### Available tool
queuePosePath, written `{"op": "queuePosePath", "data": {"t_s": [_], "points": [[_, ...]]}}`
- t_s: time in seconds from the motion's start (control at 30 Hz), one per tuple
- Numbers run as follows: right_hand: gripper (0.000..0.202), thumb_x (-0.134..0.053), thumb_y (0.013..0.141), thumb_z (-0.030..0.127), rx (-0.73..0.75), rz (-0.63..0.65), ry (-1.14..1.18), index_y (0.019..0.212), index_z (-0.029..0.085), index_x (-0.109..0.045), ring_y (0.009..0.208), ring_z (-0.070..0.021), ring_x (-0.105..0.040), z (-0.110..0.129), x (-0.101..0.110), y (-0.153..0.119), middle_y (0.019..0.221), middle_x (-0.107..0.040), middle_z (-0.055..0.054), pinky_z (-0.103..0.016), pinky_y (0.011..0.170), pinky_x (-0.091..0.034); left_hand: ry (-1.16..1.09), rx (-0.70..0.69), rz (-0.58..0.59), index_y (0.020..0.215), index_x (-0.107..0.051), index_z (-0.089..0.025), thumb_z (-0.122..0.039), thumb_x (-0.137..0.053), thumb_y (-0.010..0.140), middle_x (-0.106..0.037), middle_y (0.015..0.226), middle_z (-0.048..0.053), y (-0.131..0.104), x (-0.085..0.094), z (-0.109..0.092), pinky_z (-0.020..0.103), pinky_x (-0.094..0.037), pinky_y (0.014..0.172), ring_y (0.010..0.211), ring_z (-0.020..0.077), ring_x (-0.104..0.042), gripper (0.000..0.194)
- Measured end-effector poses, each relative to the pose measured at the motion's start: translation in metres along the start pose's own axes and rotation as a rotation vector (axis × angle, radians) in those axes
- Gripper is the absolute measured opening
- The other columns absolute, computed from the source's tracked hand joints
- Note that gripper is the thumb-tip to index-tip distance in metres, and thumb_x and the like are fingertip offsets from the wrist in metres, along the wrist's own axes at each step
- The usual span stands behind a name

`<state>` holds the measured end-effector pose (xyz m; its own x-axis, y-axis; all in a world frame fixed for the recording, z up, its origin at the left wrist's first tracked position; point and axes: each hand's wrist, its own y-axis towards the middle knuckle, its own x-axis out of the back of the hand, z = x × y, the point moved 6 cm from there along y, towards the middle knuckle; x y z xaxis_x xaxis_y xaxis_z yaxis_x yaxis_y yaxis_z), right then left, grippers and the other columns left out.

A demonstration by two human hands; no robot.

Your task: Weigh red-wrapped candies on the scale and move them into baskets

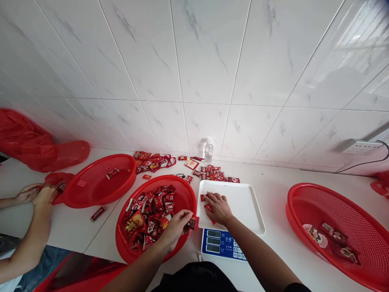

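My left hand (176, 231) pinches a small red snack packet (192, 223) above the right rim of a red plastic basket (188, 192). Inside that basket lies a pile of red snack packets (152, 219). My right hand (219, 207) rests over the white tray (243, 202) of a weighing scale, fingers stretched out across a few red packets (208, 207) and partly covering them. In front of the tray is the scale's blue panel (225, 244); its display digits are too small to read.
Another red basket (337, 202) stands right, holding several packets. Left is a basket (100, 174) with one packet, beside a co-worker's hands (42, 194) at a red bag. Packets (212, 173) and a clear bottle (208, 152) line the wall; a power strip (361, 147) is mounted right.
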<state>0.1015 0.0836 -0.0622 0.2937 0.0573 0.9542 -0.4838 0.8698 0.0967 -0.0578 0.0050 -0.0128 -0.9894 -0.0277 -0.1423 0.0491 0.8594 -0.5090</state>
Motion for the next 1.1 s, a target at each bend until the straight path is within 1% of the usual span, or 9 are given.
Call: {"op": "queuePosePath", "data": {"t_s": [0.13, 0.3, 0.47, 0.6, 0.7, 0.77, 0.9, 1.0, 1.1], "points": [[0.050, -0.046, 0.084, 0.044, -0.003, -0.023, 0.010, 0.133, 0.033, -0.041, 0.111, -0.0259, -0.043, -0.001, 0.001, 0.000, 0.135, -0.047, -0.002, -0.041, 0.090, -0.035, -0.006, -0.005, -0.004, 0.082, -0.062, -0.018, -0.045, -0.070, 0.066, -0.061, 0.078, 0.001, 0.002, 0.002, 0.002, 0.024, -0.042, 0.064, 0.067, 0.0111, -0.054, 0.032], [0.034, -0.047, 0.086, 0.038, 0.022, -0.066, 0.050, 0.118, 0.032, -0.055, 0.103, -0.0228, -0.048, -0.001, -0.001, -0.003, 0.121, -0.057, -0.004, -0.034, 0.086, -0.039, -0.006, -0.014, 0.025, 0.082, -0.061, -0.019, -0.046, -0.067, 0.069, -0.059, 0.075, 0.000, 0.004, 0.001, 0.005, 0.023, -0.042, 0.063, 0.065, 0.0101, -0.052, 0.031], [0.027, -0.050, 0.085, 0.033, 0.025, -0.098, 0.135, 0.109, 0.029, -0.061, 0.097, -0.0213, -0.053, -0.006, -0.006, -0.006, 0.111, -0.062, -0.005, -0.030, 0.079, -0.043, 0.037, 0.014, 0.025, 0.084, -0.061, -0.019, -0.050, -0.065, 0.068, -0.061, 0.079, 0.002, 0.001, -0.002, 0.001, 0.024, -0.042, 0.065, 0.069, 0.0125, -0.054, 0.035], [0.020, -0.054, 0.081, 0.033, -0.068, -0.161, 0.276, 0.098, 0.028, -0.064, 0.089, -0.0194, -0.057, -0.014, -0.002, -0.006, 0.101, -0.066, -0.005, -0.026, 0.070, -0.044, 0.059, 0.029, 0.030, 0.081, -0.060, -0.020, -0.052, -0.063, 0.069, -0.059, 0.074, 0.000, 0.004, -0.008, -0.001, 0.024, -0.042, 0.060, 0.066, 0.0126, -0.053, 0.035], [0.024, -0.049, 0.083, 0.040, -0.237, -0.262, 0.427, 0.094, 0.025, -0.064, 0.083, -0.0185, -0.059, -0.025, 0.007, -0.003, 0.097, -0.066, -0.005, -0.026, 0.066, -0.044, 0.121, 0.019, 0.062, 0.080, -0.059, -0.019, -0.053, -0.061, 0.070, -0.056, 0.068, -0.001, 0.011, -0.015, -0.001, 0.024, -0.040, 0.055, 0.059, 0.0119, -0.051, 0.035], [0.033, -0.042, 0.085, 0.047, -0.384, -0.344, 0.545, 0.093, 0.023, -0.062, 0.078, -0.0180, -0.060, -0.035, 0.012, -0.001, 0.095, -0.066, -0.005, -0.027, 0.064, -0.045, 0.221, -0.051, 0.070, 0.080, -0.060, -0.019, -0.050, -0.060, 0.072, -0.056, 0.067, -0.001, 0.018, -0.020, -0.005, 0.025, -0.040, 0.056, 0.058, 0.0122, -0.051, 0.033], [0.051, -0.032, 0.085, 0.058, -0.623, -0.440, 0.800, 0.094, 0.016, -0.059, 0.064, -0.0165, -0.062, -0.051, 0.018, -0.001, 0.079, -0.067, -0.007, -0.026, 0.056, -0.047, 0.597, -0.314, 0.056, 0.087, -0.063, -0.019, -0.035, -0.056, 0.076, -0.061, 0.077, 0.003, 0.036, -0.032, -0.021, 0.027, -0.041, 0.066, 0.069, 0.0161, -0.055, 0.020], [0.058, -0.032, 0.083, 0.062, -0.706, -0.426, 0.931, 0.097, 0.012, -0.057, 0.060, -0.0166, -0.062, -0.059, 0.023, -0.013, 0.079, -0.068, -0.010, -0.026, 0.051, -0.047, 0.966, -0.432, 0.088, 0.097, -0.063, -0.022, -0.024, -0.049, 0.079, -0.062, 0.098, 0.005, 0.052, -0.047, -0.029, 0.028, -0.040, 0.070, 0.081, 0.0194, -0.058, 0.023], [0.054, -0.037, 0.082, 0.060, -0.717, -0.319, 0.957, 0.094, 0.012, -0.058, 0.061, -0.0173, -0.063, -0.061, 0.028, -0.033, 0.080, -0.069, -0.011, -0.026, 0.050, -0.047, 1.319, -0.424, 0.128, 0.103, -0.061, -0.022, -0.020, -0.044, 0.082, -0.059, 0.105, 0.008, 0.071, -0.059, -0.029, 0.029, -0.039, 0.068, 0.087, 0.0220, -0.058, 0.027]]}}
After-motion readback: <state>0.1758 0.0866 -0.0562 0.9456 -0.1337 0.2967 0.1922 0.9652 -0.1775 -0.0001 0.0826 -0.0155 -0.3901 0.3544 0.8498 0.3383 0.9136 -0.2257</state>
